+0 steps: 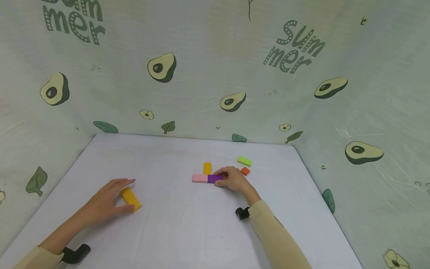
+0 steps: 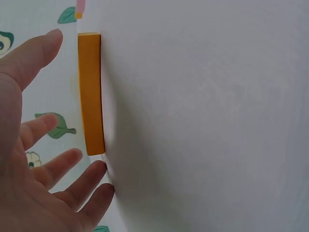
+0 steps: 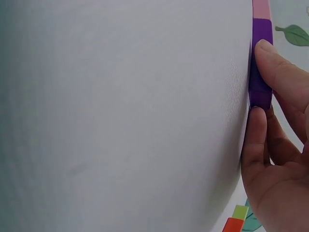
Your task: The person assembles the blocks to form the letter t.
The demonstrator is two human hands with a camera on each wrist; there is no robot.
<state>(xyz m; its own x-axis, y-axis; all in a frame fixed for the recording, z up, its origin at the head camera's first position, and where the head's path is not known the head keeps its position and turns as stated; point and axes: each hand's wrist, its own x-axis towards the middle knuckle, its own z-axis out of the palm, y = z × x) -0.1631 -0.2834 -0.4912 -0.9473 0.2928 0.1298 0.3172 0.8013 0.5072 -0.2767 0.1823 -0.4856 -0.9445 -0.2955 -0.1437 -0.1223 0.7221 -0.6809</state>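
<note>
My right hand (image 1: 232,179) holds a purple block (image 1: 214,179) by its right end, thumb on the near side and fingers on the far side. End to end with it lies a pink block (image 1: 199,178), the two forming one straight row. Behind the row, a yellow-orange block (image 1: 207,168) points away from me, close to where pink and purple meet. At the left, my left hand (image 1: 105,201) spreads its thumb and fingers around another yellow-orange block (image 2: 91,96). A gap shows between its thumb and that block in the left wrist view.
Beyond the right hand lie a lime green block (image 1: 244,161) and an orange-red block (image 1: 245,171). The white tabletop (image 1: 181,231) ends at a hanging cloth (image 1: 195,37) printed with avocados. Black wrist mounts (image 1: 76,254) stick out near both sleeves.
</note>
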